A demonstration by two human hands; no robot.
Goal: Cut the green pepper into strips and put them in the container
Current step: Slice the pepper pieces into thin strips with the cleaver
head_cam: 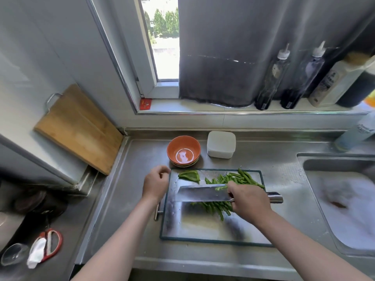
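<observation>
A steel cutting board (203, 230) lies on the counter. Green pepper strips (237, 178) are heaped at its far right, with more strips (215, 207) below the cleaver. One uncut pepper piece (188, 175) sits at the board's far left. My right hand (247, 201) grips the cleaver (200, 193) by its handle, blade lying flat and pointing left, a strip on top of it. My left hand (156, 183) hovers at the board's left edge, fingers loosely curled, holding nothing. An orange bowl (183, 151) and a white lidded container (221, 144) stand behind the board.
A sink (345, 199) with foamy water lies to the right. A wooden board (79, 128) leans on the left wall. Bottles (272, 78) line the window sill. Red scissors (50, 246) and a glass (14, 254) lie at the lower left.
</observation>
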